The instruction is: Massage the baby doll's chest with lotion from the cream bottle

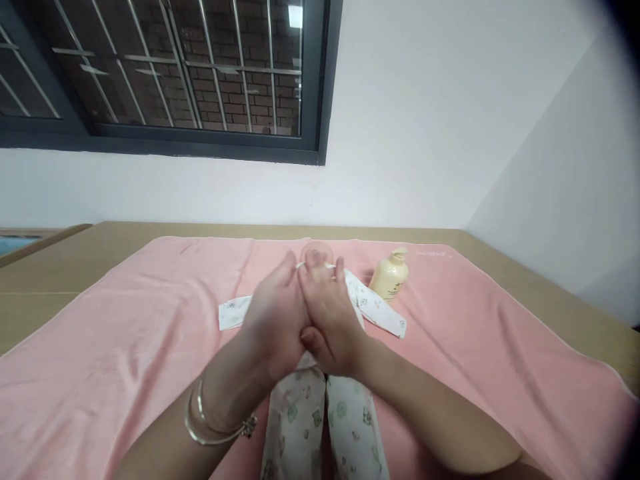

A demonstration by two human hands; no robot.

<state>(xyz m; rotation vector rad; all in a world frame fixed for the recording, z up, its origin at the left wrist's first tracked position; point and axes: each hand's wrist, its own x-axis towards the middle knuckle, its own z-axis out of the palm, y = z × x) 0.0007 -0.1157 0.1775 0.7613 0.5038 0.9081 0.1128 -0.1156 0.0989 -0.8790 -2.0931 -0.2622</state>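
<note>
My left hand [276, 315] and my right hand [330, 313] press together palm to palm in the middle of the view. Their fingers are stretched out and point away from me, and I see nothing held between them. A silver bangle [213, 437] circles my left wrist. Beneath the hands lies a small white printed top [373, 308] with its sleeves spread to both sides. White printed trousers [300, 420] extend from it toward me. Just past my fingertips, a pale rounded shape [317, 252] is partly hidden, so its kind is unclear.
A cream-yellow pump bottle [390, 277] sits tilted right of the top. Under everything spreads a pink blanket [165, 333] with some wrinkles, on a wooden surface [530, 287]. A white wall [400, 133] and a dark-framed barred window [320, 100] are behind.
</note>
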